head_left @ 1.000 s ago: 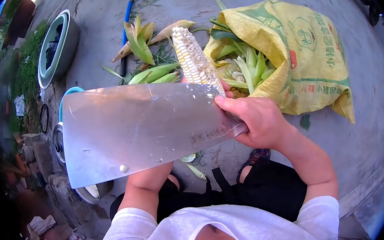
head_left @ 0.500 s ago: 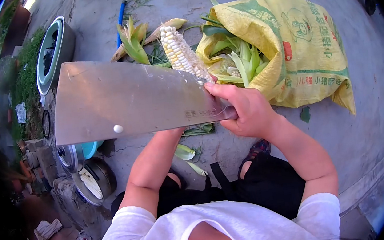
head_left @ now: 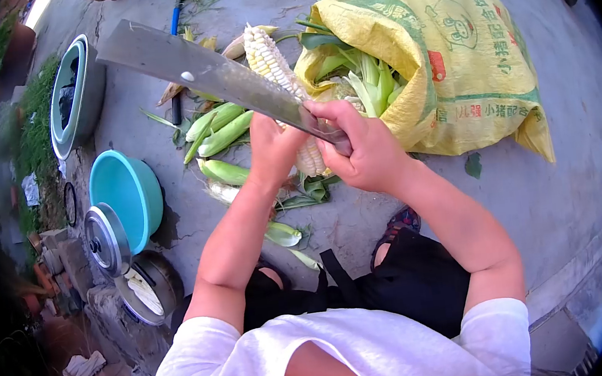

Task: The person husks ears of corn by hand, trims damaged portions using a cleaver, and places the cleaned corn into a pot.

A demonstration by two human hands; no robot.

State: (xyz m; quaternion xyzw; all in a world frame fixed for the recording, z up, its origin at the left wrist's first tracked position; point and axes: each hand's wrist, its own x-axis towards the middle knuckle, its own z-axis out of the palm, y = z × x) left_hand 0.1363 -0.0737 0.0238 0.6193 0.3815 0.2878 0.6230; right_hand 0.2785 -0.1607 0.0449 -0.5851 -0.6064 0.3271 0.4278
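My right hand [head_left: 361,140] is closed around the handle end of a broad cleaver [head_left: 191,70]. Its blade slants up to the left, seen nearly edge-on, with one white kernel stuck to it. Behind the blade stands a corn cob [head_left: 267,54], tilted, with pale kernels on it and a stripped-looking strip along its right side. My left hand [head_left: 272,147] grips this cob low down; its fingers are partly hidden by the blade. The cob's lower end shows between my two hands.
A yellow woven sack [head_left: 481,71] holding corn husks lies at the right. Several green ears of corn [head_left: 224,133] lie on the concrete left of my hands. At the left are a turquoise basin [head_left: 146,198], a metal lid [head_left: 106,240], a pot [head_left: 166,274] and an oval tub [head_left: 94,100].
The cleaver has turned from showing its broad face to nearly edge-on, its far end rising. My left hand and the turquoise basin, covered by the blade before, now show.
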